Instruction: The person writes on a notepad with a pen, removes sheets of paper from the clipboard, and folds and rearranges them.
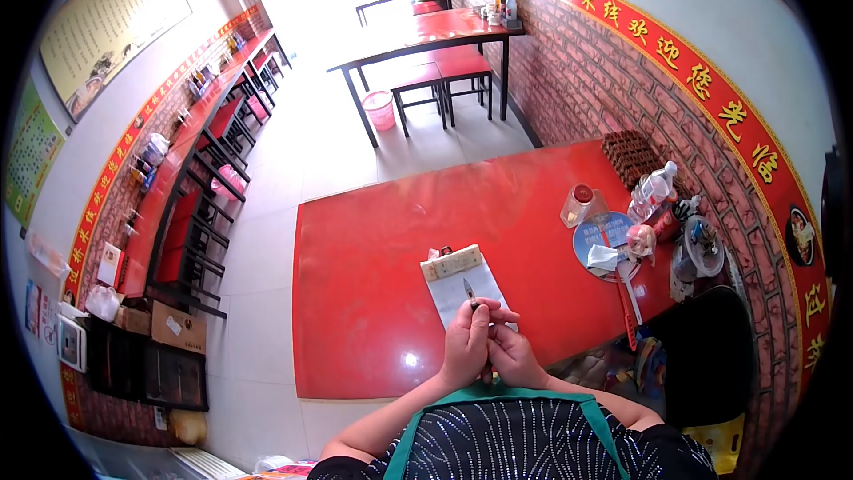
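Observation:
My left hand point(464, 345) is closed around a pen point(469, 288), its pointed grey tip facing away from me and most of its barrel hidden. Pressed against it, my right hand point(517, 357) is closed too, and whatever its fingers hold cannot be made out. Both hands are in front of my chest, over the near end of a notepad point(442, 294) of white paper. A worn, pale strip point(450, 264) with a dark clip runs across the pad's far end. The pad lies on a red table point(355, 302).
On the table's right are a round blue board point(588, 236), a red-handled tool point(632, 329), a clear cup point(582, 204), a plastic bottle point(653, 191) and a woven basket point(629, 158). A brick wall point(613, 98) borders that side. Stools point(465, 69) and tables stand beyond.

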`<state>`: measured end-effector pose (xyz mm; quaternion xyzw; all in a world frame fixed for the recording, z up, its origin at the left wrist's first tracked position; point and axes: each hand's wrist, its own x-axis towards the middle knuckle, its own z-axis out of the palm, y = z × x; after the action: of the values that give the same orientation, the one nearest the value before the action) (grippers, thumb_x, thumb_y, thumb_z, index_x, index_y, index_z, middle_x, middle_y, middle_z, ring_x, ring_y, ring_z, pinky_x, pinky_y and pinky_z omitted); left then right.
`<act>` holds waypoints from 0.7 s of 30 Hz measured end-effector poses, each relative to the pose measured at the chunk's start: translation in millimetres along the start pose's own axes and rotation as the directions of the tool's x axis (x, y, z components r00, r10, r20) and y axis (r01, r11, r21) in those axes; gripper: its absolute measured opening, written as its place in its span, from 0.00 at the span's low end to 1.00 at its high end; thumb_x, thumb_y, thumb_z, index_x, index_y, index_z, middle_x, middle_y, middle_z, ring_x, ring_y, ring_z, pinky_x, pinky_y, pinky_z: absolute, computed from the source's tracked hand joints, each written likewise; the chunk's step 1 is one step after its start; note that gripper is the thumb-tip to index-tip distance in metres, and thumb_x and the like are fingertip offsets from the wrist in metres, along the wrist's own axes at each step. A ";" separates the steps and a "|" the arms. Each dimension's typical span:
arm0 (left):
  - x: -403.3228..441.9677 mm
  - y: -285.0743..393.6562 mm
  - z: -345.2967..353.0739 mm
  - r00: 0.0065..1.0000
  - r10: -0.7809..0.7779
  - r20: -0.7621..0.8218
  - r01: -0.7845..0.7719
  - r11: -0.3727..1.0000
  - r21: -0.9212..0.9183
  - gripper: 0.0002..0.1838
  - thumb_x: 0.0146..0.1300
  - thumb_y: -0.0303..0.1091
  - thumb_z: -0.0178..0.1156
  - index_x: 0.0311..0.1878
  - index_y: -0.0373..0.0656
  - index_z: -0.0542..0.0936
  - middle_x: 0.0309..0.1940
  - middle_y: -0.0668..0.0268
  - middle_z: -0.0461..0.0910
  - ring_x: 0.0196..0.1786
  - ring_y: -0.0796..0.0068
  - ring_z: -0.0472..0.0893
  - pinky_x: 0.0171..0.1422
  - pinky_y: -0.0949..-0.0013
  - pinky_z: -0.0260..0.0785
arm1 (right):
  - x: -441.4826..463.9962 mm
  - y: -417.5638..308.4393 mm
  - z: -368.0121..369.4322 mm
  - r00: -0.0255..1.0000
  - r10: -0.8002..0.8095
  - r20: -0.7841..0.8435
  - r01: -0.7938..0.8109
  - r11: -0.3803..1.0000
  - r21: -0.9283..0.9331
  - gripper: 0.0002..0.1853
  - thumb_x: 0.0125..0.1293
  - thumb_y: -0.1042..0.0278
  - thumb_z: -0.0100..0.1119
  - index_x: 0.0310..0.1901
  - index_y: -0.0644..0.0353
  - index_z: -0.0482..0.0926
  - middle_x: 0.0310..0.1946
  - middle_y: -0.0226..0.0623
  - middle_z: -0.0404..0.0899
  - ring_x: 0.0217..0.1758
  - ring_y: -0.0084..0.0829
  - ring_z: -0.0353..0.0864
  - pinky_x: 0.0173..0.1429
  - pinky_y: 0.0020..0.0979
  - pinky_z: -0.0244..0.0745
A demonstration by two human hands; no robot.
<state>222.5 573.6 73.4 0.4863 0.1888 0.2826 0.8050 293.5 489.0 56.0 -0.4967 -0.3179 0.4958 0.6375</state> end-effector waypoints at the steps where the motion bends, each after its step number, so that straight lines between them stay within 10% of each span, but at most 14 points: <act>1: 0.2 -1.5 -1.1 1.000 0.002 0.008 -0.002 1.000 0.008 0.11 0.72 0.34 0.38 0.45 0.36 0.67 0.38 0.55 0.78 0.38 0.76 0.78 0.44 0.75 0.71 | 0.1 0.7 -0.1 1.000 -0.008 0.002 0.008 1.000 0.005 0.06 0.69 0.73 0.42 0.40 0.65 0.69 0.21 0.32 0.73 0.17 0.19 0.72 0.20 0.19 0.66; 9: -2.8 -18.4 -4.0 0.999 0.046 0.024 -0.047 0.997 0.065 0.12 0.71 0.33 0.38 0.49 0.35 0.66 0.41 0.54 0.78 0.42 0.73 0.77 0.48 0.73 0.70 | 5.8 17.8 -5.4 0.958 -0.268 -0.106 0.243 0.950 -0.198 0.08 0.69 0.71 0.44 0.43 0.65 0.71 0.25 0.32 0.75 0.21 0.18 0.74 0.24 0.20 0.69; 11: -3.4 -12.7 -1.1 1.000 0.005 -0.007 -0.004 0.999 0.041 0.12 0.70 0.31 0.38 0.50 0.34 0.65 0.42 0.52 0.78 0.42 0.71 0.77 0.48 0.71 0.71 | 3.0 5.0 -5.8 0.997 -0.019 -0.078 0.012 0.996 -0.088 0.09 0.68 0.71 0.45 0.44 0.65 0.72 0.26 0.33 0.76 0.23 0.19 0.75 0.26 0.21 0.70; 12: -3.6 -7.7 -0.3 1.000 -0.004 -0.027 0.005 0.999 0.037 0.13 0.71 0.33 0.37 0.50 0.35 0.66 0.42 0.52 0.78 0.41 0.72 0.77 0.48 0.72 0.71 | 6.1 6.9 -6.1 0.984 -0.169 -0.059 0.151 0.962 -0.226 0.08 0.67 0.72 0.46 0.43 0.65 0.72 0.26 0.34 0.76 0.23 0.20 0.76 0.26 0.23 0.71; 21: -5.4 -42.9 -51.8 0.991 -0.101 -0.091 0.112 0.986 0.124 0.14 0.70 0.35 0.43 0.48 0.33 0.69 0.42 0.55 0.79 0.44 0.72 0.78 0.51 0.71 0.69 | 15.2 28.8 -29.0 0.989 0.118 -0.093 -0.148 0.874 -0.462 0.08 0.63 0.68 0.52 0.37 0.65 0.76 0.28 0.43 0.79 0.32 0.36 0.80 0.37 0.35 0.73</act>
<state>200.0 589.4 11.8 0.5140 0.2663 0.2466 0.7772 315.1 494.6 18.5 -0.6716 -0.3731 0.4314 0.4728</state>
